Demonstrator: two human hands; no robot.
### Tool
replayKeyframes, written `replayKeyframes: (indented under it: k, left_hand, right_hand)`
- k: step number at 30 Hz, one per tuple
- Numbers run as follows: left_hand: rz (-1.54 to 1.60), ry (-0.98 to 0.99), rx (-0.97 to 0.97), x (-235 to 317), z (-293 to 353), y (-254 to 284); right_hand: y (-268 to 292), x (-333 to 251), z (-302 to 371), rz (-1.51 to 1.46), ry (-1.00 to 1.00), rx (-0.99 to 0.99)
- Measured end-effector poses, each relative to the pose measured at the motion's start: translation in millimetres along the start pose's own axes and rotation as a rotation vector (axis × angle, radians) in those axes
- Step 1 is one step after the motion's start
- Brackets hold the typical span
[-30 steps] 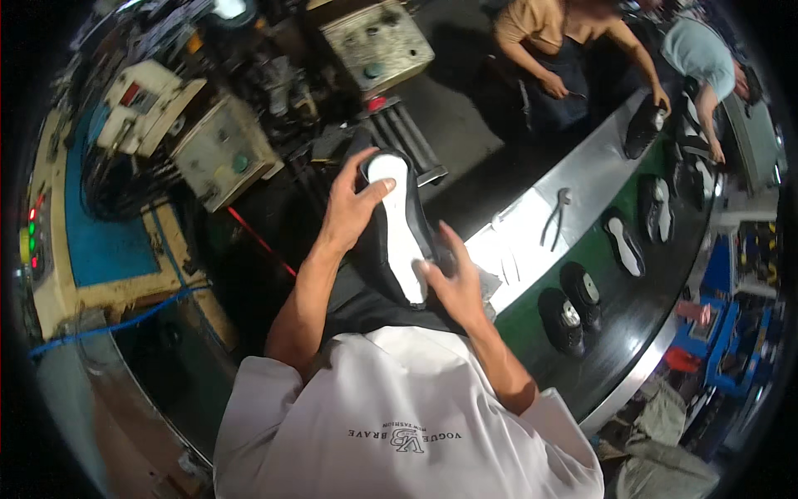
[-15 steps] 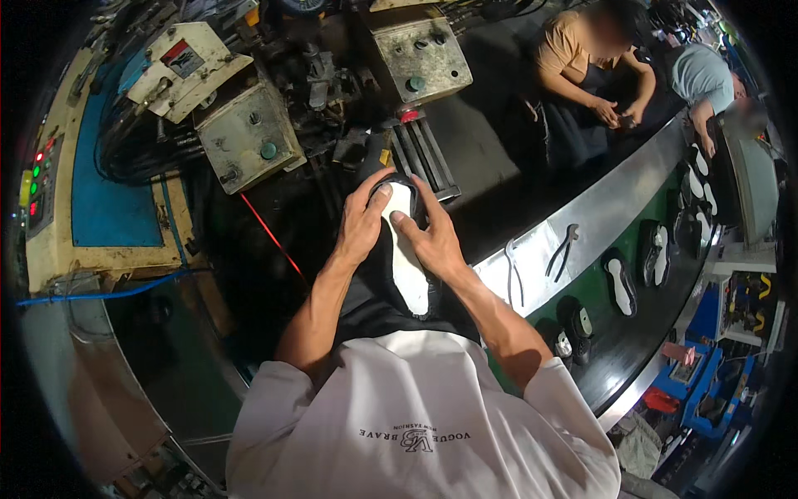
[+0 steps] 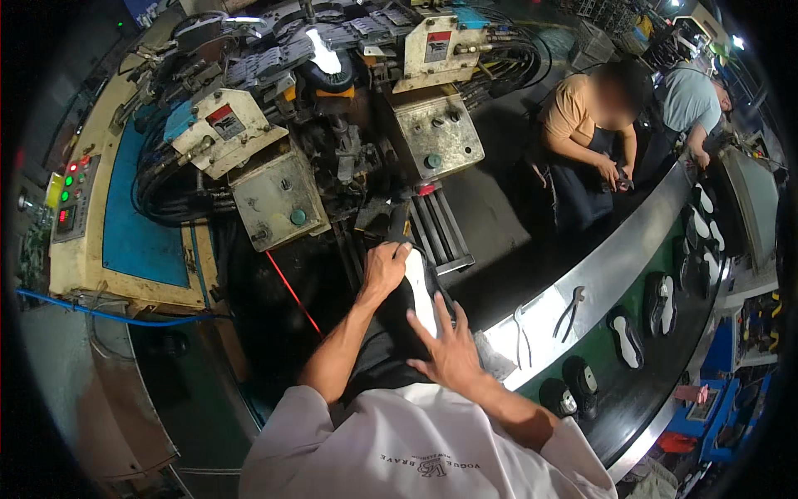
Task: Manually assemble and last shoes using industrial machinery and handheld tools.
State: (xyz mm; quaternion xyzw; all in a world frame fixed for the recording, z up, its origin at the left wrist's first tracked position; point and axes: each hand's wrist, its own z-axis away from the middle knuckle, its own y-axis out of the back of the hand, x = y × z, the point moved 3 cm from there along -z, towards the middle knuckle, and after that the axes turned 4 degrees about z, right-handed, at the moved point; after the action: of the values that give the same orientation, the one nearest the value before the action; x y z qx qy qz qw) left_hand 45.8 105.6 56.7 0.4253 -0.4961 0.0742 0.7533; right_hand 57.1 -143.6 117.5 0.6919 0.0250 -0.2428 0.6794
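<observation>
A black shoe upper with a white insole board (image 3: 422, 293) is held in front of my lap, its white side facing up. My left hand (image 3: 385, 270) is closed around its far end, thumb against the edge of the white board. My right hand (image 3: 451, 351) is open with its fingers spread, over the near part of the shoe upper; whether the fingertips touch it I cannot tell. The near end is partly hidden by the right hand.
Ahead stands a machine with control boxes (image 3: 281, 198) and another white-soled shoe (image 3: 324, 54) in it. Two pliers (image 3: 570, 314) lie on the metal ledge (image 3: 544, 320) at right. Beyond runs a belt with several shoes (image 3: 625, 339). Two people work at far right.
The view has tilted up, showing more of the machine. My right hand has let go of the far end and moved toward the near end, fingers spreading. My left hand keeps its grip.
</observation>
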Motion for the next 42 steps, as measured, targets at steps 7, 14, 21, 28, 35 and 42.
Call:
replayKeyframes:
  k: [7, 14, 21, 28, 35, 42]
  left_hand:
    - [0.846, -0.032, -0.314, -28, 1, -23]
    - [1.452, 0.209, -0.265, -39, 13, -44]
    - [0.775, 0.014, -0.061, -45, 5, -43]
    - [0.548, -0.142, -0.254, -30, -19, -17]
    - [0.680, 0.026, 0.106, -64, -43, -13]
    - [1.084, -0.166, 0.268, 22, -188, 156]
  right_hand:
    - [-5, 31, 18, 0.017, 0.014, -0.042]
    - [-1, 33, -1, -0.120, -0.022, 0.006]
    - [3, 25, 0, -0.077, -0.008, -0.025]
    - [18, 40, -4, 0.108, 0.195, -0.209]
    - [41, 48, -29, -0.045, 0.092, -0.336]
    - [100, 65, -54, -0.030, -0.059, 0.123]
